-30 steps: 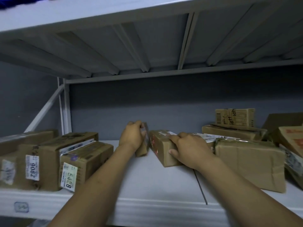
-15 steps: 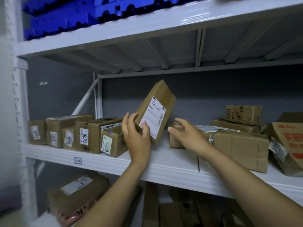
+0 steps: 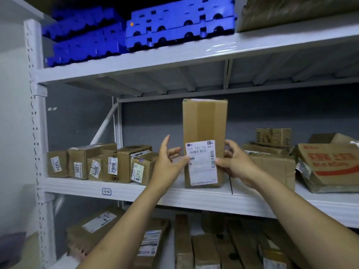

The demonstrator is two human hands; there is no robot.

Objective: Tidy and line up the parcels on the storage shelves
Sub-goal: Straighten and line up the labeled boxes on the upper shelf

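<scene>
Tall brown cardboard parcel [image 3: 204, 121] stands upright on the white metal middle shelf [image 3: 194, 199], white label facing near, in the gap between two groups. Right grip [image 3: 239, 164] pinches its right edge, fingers curled round it, thumb on the label. Left grip [image 3: 169, 164] is spread, thumb touching the label's left edge. Looks done: row of small labelled brown boxes [image 3: 108, 164] at left, lined up. Left to do, I'd say: slide this one to that row, then sort the loose heap on the right, incl. crumpled red-printed carton [image 3: 330, 166]. Lower-shelf parcels [image 3: 204, 249] look unsorted too. Nothing blocks the path leftward; blue plastic pallets [image 3: 174, 26] sit on the top shelf, well apart
</scene>
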